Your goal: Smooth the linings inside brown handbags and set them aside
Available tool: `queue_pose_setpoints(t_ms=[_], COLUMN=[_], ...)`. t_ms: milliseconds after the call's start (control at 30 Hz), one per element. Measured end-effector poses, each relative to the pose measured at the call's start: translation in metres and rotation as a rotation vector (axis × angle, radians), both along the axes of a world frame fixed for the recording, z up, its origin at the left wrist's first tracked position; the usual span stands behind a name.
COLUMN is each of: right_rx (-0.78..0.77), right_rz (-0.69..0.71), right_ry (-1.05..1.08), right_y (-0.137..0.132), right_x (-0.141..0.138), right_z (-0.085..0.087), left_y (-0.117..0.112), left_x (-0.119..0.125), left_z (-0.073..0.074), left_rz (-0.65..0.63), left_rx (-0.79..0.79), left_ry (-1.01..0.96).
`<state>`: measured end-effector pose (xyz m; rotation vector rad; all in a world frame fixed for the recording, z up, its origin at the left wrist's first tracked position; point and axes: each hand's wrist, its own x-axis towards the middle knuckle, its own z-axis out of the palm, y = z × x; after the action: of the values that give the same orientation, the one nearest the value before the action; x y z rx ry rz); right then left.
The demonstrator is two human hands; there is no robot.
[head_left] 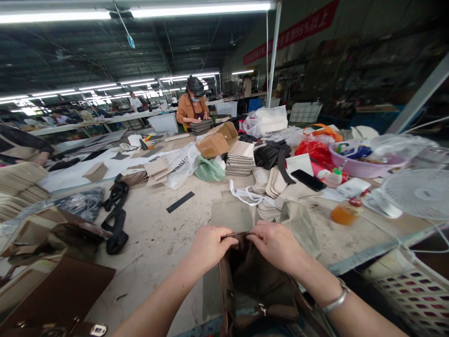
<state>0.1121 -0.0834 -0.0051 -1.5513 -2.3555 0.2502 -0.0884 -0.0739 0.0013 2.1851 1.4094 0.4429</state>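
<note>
My two grips hold one thing between them, a single dark brown bag (259, 281). My left grip (210, 245) pinches its far top edge between thumb and fingers, and my right grip (273, 243) pinches the same edge just beside it; both are closed down narrow on the material. The bag is right in front of me at the near side of the bench (150, 234), its mouth facing up and its inside dark. One metal bracelet (337, 299) circles my right wrist.

To my left lie more brown bag parts (59, 285), overlapping so that I cannot count them, with one tangle of black strap (117, 220) beside them. One short dark strip (180, 202) lies flat by itself beyond my left grip. Farther across are one cardboard box (213, 142), one green bag (209, 169) and one tall stack of pale panels (240, 160), its sheets too many to count.

On my right I count one black phone (307, 180), one bottle of orange liquid (345, 213), one white fan (417, 193) and one purple basin (375, 169). One co-worker (191, 110) in an orange top sits across from me, both hands at one stack of dark pieces (201, 127).
</note>
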Motion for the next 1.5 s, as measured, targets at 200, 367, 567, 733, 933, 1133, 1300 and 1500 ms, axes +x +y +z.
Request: queue_pose_setpoints(t_ms=[200,367,567,733,933,1133,1300,1500], right_rx=[-0.001,0.0,0.027,0.037,0.031,-0.004,0.001,0.023], right_rz=[0.026,0.028,0.026,0.009,0.02,0.076,0.134,0.155], right_ry=[0.004,-0.027,-0.053,-0.084,-0.079,0.031,0.137,0.066], right_y=[0.003,0.004,0.004,0.002,0.002,0.003,0.005,0.012], right_x=[0.003,0.002,0.002,0.0,0.0,0.009,0.012,-0.004], right_z=[0.001,0.002,0.002,0.004,0.004,0.003,0.006,0.006], left_y=[0.002,0.003,0.002,0.001,0.003,0.004,0.005,0.006], left_x=[0.002,0.004,0.003,0.005,0.009,0.01,0.012,0.014], left_z=[-0.001,-0.003,-0.005,-0.001,0.0,-0.005,-0.006,-0.005], left_rz=[0.013,0.073,0.08,0.036,0.041,0.063,0.053,0.056], left_rx=[-0.025,-0.026,-0.041,-0.02,0.057,0.093,0.099,0.119], left_ry=[0.001,0.015,-0.043,-0.065,0.067,0.104,0.113,0.124])
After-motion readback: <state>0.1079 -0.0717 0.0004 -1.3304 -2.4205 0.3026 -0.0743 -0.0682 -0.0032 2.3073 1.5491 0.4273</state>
